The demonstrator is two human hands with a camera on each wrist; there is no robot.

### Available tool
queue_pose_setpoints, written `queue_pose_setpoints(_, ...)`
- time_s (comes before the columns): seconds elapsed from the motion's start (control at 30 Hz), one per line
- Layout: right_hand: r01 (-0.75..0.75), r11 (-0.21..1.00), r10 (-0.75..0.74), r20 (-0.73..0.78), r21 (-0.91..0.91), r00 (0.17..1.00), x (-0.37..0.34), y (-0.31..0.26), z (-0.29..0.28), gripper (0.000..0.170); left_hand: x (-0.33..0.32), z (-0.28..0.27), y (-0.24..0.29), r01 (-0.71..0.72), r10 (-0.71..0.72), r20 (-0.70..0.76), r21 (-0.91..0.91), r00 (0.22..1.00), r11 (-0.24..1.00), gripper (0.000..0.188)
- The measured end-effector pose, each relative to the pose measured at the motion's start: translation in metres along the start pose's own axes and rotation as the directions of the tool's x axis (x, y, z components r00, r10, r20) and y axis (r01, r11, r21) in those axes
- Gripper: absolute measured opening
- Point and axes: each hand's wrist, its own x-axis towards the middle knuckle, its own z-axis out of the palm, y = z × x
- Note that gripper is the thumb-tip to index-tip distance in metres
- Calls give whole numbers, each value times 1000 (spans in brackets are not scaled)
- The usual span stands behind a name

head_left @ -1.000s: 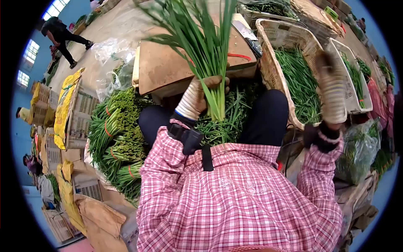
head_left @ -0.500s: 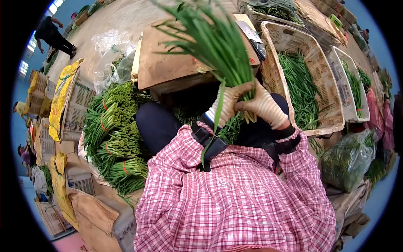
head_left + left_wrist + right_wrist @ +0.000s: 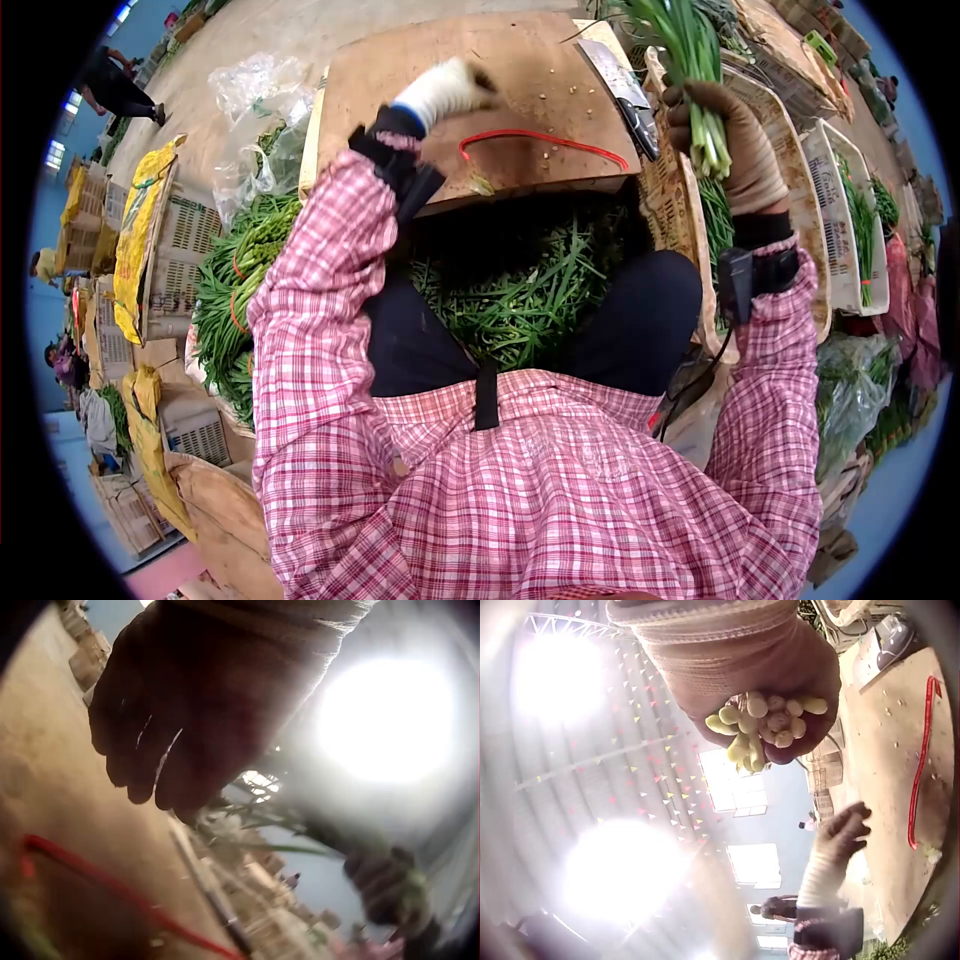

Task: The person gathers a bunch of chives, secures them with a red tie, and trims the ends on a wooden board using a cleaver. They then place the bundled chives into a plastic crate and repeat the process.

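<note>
My right hand (image 3: 745,150) grips a bunch of long green leafy stalks (image 3: 700,60) over the near end of the large crate. In the right wrist view the pale, cut stalk ends (image 3: 757,724) poke out of the gloved fist. My left hand (image 3: 450,92), blurred, hangs over the brown board (image 3: 400,50) with nothing in it. Its fingers (image 3: 142,761) are loosely bent in the left wrist view. A red tie strip (image 3: 540,134) lies bent along the board's near edge, a little to the right of the left hand.
Cut leaves (image 3: 520,300) lie heaped between my knees. Tied green bundles (image 3: 235,290) are piled at my left. A large plastic crate (image 3: 805,230) of greens stands at my right, a white crate (image 3: 875,290) beyond it. A flat silvery thing with a black part (image 3: 637,125) lies at the board's right edge.
Both hands were together on the bunch half a second ago. The left has let go and moved over the board; the right has carried the bunch up and right toward the crate.
</note>
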Motion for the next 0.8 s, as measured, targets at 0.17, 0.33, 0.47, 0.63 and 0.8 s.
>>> queue_pose_setpoints(0.17,64,983,-51,79,-171,996,46,-41,-9,27,-41,41,5,286,-283,-42,117,958,951,26)
queue_pose_setpoints(0.33,332,874,-362,-20,-355,932,83,-88,59,18,-29,31,-18,283,-283,21,-32,959,959,21)
queue_pose_setpoints(0.47,182,963,-158,131,-196,979,129,-54,88,16,-13,15,-40,285,-284,201,22,937,958,26)
queue_pose_setpoints(0.63,-258,900,233,-114,-352,966,148,104,97,18,-3,26,-74,244,-255,36,192,966,951,25)
queue_pose_setpoints(0.8,-283,717,227,-171,-637,959,137,148,118,18,-15,10,-86,204,-202,82,-19,976,979,19)
